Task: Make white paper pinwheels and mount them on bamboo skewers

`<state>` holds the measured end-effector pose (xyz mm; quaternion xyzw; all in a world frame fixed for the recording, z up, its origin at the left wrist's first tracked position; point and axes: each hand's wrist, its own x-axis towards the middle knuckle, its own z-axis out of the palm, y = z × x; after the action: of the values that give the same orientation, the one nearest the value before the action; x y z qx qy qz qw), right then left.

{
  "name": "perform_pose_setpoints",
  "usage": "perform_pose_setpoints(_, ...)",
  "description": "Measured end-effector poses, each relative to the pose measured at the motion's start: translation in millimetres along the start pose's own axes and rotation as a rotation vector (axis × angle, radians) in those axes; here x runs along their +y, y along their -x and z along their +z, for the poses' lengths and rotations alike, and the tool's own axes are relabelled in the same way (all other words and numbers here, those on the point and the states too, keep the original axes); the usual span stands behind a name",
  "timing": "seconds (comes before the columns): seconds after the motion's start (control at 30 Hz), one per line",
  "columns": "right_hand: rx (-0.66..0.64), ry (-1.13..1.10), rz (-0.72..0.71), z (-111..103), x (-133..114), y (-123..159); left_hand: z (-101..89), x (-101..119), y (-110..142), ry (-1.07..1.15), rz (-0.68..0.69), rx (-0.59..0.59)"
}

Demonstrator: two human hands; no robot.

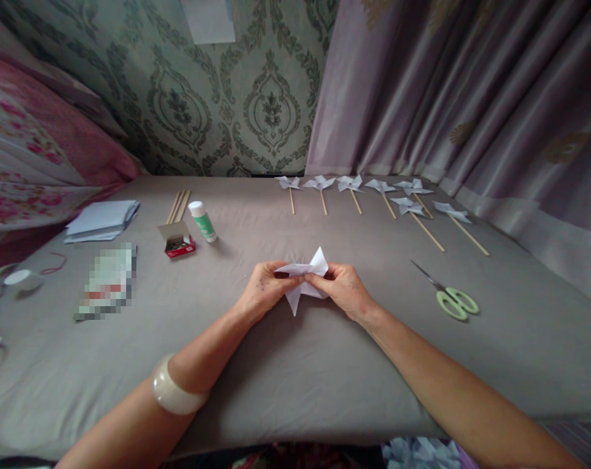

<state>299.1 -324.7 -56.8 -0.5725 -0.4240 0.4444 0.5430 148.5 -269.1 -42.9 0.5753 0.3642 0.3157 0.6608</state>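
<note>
A white paper pinwheel (318,263) without a stick is held up over the middle of the cloth-covered table. My left hand (270,286) pinches it from the left, thumb pressed near its centre. From the right, my right hand (346,290) grips it the same way, and the two thumbs nearly meet. Fingers behind the paper are mostly hidden. Pointed paper blades stick out above and below the hands. To the right of my right hand lie scissors (446,296) with light green handles, blades pointing away to the upper left.
Several finished pinwheels on sticks (351,185) lie along the back right. At left are a glue stick (203,221), a small red box (180,246) of metal bits, wooden sticks (178,207), stacked white paper (102,220) and a blurred packet (107,283). Paper scraps (419,453) sit below the front edge.
</note>
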Motion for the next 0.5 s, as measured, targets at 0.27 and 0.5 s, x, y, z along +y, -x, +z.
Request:
perform_pose_setpoints(0.27,-0.021,0.034,-0.006,-1.2,-0.1,-0.7,-0.4,1.4,-0.4,0.017,-0.01,-0.02)
perform_pose_setpoints(0.5,-0.015,0.027,-0.005,0.0,-0.4,0.0,-1.3,0.2,-0.7,-0.008,-0.021,-0.022)
